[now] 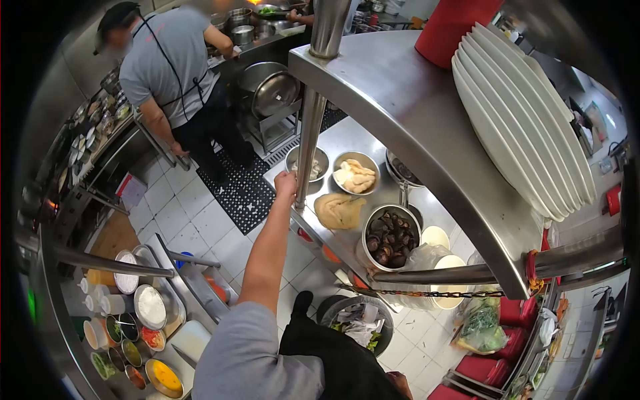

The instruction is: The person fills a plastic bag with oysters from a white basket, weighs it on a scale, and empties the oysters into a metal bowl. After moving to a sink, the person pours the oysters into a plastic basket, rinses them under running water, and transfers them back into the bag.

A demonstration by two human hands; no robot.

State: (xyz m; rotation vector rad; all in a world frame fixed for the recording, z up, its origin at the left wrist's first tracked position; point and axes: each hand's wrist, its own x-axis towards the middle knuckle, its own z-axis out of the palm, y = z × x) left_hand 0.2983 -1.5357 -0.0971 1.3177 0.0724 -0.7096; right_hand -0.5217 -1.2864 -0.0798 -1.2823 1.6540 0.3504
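Steel post [309, 143], left hand [285, 184] close beside it, metal bowl [291, 159] just beyond

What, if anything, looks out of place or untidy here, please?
Small green scraps appear scattered on the floor tiles beside the bin, as if dropped. What looks like a crumpled tan cloth lies on the steel counter near the left hand, close to uncovered pale food.

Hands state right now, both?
Left hand: up at the steel post; whether it's gripping it can't be told.
Right hand: only partly visible at the bottom edge; open or closed can't be told.
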